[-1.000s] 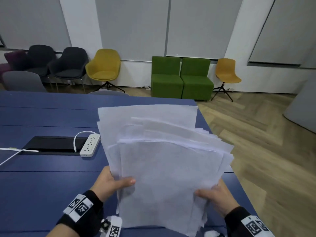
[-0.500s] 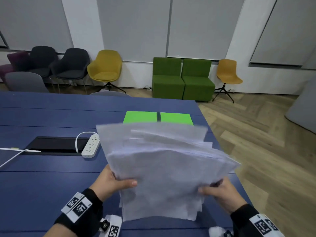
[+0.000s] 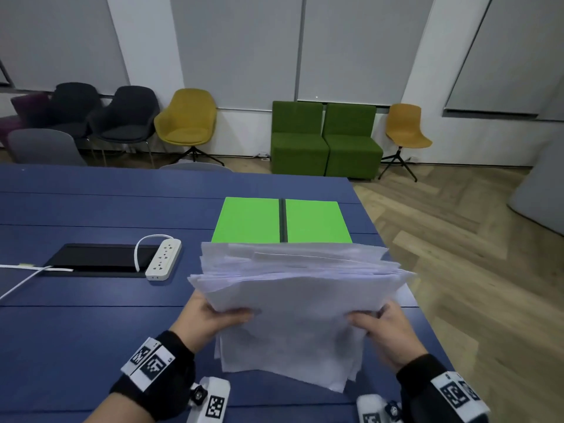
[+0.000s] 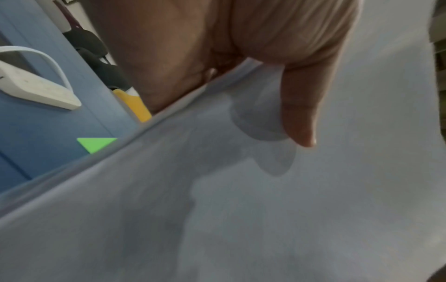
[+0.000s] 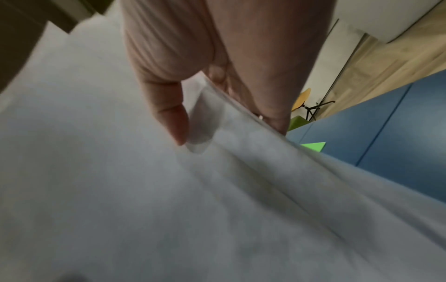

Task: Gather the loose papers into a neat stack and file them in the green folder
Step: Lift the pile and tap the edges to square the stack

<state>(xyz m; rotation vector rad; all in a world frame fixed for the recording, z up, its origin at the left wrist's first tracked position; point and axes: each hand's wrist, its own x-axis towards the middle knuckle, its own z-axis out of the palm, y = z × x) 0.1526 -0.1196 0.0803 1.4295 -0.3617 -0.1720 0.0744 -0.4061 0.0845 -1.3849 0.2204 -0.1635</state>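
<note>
A thick, uneven stack of white papers is held above the blue table, tilted so its far edges fan out. My left hand grips the stack's left side, thumb on top. My right hand grips the right side, thumb on top with fingers underneath. The green folder lies open and flat on the table just beyond the stack, a dark spine down its middle; its near edge is hidden by the papers. Small corners of the green folder peek past the sheets in both wrist views.
A white power strip with its cable lies beside a black recessed panel at the left. The table's right edge drops to wooden floor. Chairs and green seats line the far wall.
The stack has tipped from nearly upright toward flat and come lower, uncovering the green folder behind it. Both hands keep their grip on its sides.
</note>
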